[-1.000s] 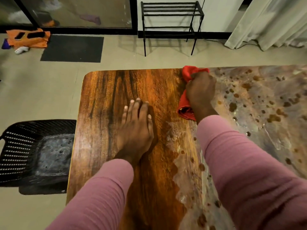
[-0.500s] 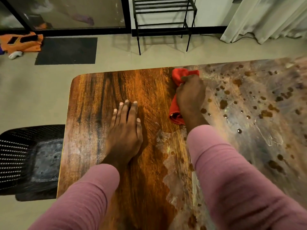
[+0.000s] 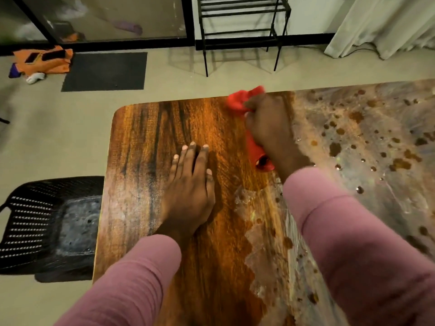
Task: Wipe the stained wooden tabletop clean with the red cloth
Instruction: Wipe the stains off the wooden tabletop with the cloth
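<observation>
One red cloth (image 3: pixel 256 154), likely soft and light, is bunched under the gripping right hand (image 3: pixel 268 128), best held mid-wad; the left hand (image 3: pixel 188 194) rests flat on the table (image 3: pixel 146 149).

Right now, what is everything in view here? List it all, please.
table: one, brown wood, centre
stains: many, brown, table's right part
cloth: one, red, near far table edge
chair: one, black, floor left of table
mat: one, dark grey, floor beyond table
rack: one, black metal, by far wall
curtain: one, white, top right
bundle: one, orange, floor far left
sleeves: two, pink, foreground
left hand: one, flat on table
right hand: one, grips cloth
</observation>
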